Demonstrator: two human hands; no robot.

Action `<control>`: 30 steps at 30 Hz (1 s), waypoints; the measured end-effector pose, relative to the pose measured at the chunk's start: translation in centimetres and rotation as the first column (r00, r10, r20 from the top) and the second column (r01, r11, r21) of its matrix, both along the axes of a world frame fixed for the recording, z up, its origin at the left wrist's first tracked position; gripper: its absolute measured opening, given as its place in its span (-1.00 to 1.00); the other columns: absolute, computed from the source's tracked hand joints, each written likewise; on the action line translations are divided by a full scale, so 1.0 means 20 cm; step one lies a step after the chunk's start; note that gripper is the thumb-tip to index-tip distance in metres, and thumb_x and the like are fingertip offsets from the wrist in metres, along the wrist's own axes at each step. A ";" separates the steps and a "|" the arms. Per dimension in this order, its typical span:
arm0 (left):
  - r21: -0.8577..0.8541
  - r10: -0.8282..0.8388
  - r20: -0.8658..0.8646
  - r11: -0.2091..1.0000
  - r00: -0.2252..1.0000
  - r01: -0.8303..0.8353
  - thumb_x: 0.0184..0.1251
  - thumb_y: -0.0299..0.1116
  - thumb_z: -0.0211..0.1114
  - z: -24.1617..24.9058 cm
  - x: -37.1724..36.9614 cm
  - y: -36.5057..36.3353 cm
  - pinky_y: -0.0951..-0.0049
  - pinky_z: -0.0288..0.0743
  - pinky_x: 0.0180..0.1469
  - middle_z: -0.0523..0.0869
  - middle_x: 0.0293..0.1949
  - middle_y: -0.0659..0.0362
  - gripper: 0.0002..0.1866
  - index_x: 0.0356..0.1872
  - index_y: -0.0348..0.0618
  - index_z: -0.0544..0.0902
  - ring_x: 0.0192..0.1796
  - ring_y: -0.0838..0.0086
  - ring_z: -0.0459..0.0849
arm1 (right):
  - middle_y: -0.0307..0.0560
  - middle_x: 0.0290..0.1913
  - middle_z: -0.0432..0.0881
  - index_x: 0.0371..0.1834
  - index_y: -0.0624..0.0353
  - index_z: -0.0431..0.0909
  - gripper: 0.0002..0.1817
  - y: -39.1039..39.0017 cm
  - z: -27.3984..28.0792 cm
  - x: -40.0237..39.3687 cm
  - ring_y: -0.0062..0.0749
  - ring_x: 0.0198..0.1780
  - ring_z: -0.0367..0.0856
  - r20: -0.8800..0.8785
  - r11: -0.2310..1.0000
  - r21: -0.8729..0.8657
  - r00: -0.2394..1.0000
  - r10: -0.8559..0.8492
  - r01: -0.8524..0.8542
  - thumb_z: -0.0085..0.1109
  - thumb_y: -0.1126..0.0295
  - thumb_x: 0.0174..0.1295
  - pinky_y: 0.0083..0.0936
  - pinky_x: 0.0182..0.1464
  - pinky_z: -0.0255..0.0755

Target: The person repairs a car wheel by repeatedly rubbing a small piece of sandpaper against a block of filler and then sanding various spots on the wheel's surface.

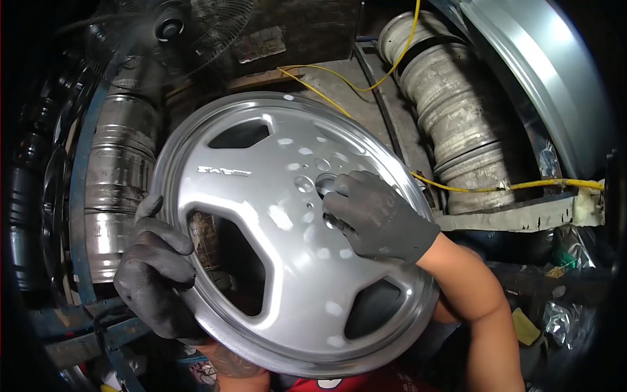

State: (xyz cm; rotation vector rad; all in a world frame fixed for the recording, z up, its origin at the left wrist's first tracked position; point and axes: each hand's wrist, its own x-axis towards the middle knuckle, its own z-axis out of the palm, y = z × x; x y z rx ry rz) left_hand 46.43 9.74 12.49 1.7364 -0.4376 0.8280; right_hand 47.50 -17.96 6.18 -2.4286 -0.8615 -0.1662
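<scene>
A large silver alloy wheel (297, 261) tilts in front of me, its face toward the camera. Pale grey patches dot the face around the bolt holes, and raised lettering sits at its upper left. My left hand (157, 268), in a dark grey glove, is closed around the wheel's left outer edge. Over the hub in the middle lies my right hand (372, 215), gloved the same way, with its fingers curled and pressed together at the centre hole. Whatever is under those fingertips, if anything, is hidden.
Stacked bare metal wheels (450, 111) lie in a rack at right, with more wheels (123, 183) at left. A yellow hose (457, 188) runs behind the wheel. A fan (170, 29) stands at upper left. A big silver rim (548, 59) fills the upper right.
</scene>
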 end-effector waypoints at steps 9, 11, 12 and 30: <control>0.102 0.006 0.045 0.995 0.999 -0.010 0.35 -0.24 0.13 0.00 0.00 0.02 -0.24 0.44 0.43 0.37 -0.66 0.28 -0.70 -0.61 -0.01 0.39 -0.42 0.43 0.56 | 0.07 -0.07 0.64 -0.09 0.12 0.60 -0.75 -0.03 0.01 -0.01 0.06 0.01 0.63 0.036 0.999 -0.045 0.999 0.003 -0.001 0.38 0.43 0.17 -0.09 0.10 0.53; 0.056 0.060 0.043 0.996 0.997 -0.063 0.33 -0.25 0.14 0.00 0.00 -0.02 -0.25 0.43 0.44 0.36 -0.65 0.29 -0.72 -0.60 -0.01 0.39 -0.42 0.43 0.55 | 0.05 -0.07 0.64 -0.09 0.13 0.60 -0.75 -0.02 0.01 0.01 0.05 0.00 0.63 0.044 1.000 -0.026 0.999 0.014 -0.012 0.38 0.42 0.17 -0.10 0.09 0.53; 0.056 0.042 0.056 0.997 0.998 -0.045 0.33 -0.25 0.14 0.00 0.00 -0.01 -0.25 0.43 0.44 0.36 -0.65 0.29 -0.72 -0.59 -0.02 0.39 -0.42 0.43 0.55 | 0.04 -0.09 0.64 -0.09 0.13 0.60 -0.75 0.00 0.04 0.02 0.04 -0.01 0.63 0.043 0.999 -0.022 0.999 0.033 -0.032 0.38 0.42 0.18 -0.10 0.08 0.53; 0.007 -0.066 0.024 0.998 0.998 0.066 0.47 -0.24 -0.02 -0.03 0.00 0.02 -0.23 0.30 0.53 0.47 -0.59 0.17 -0.71 -0.51 -0.04 0.39 -0.34 0.38 0.56 | 0.05 0.12 0.64 0.06 0.08 0.60 -0.71 -0.01 0.02 -0.02 0.01 0.11 0.65 0.021 0.995 -0.101 1.000 0.014 -0.012 0.18 0.45 0.27 -0.05 0.23 0.50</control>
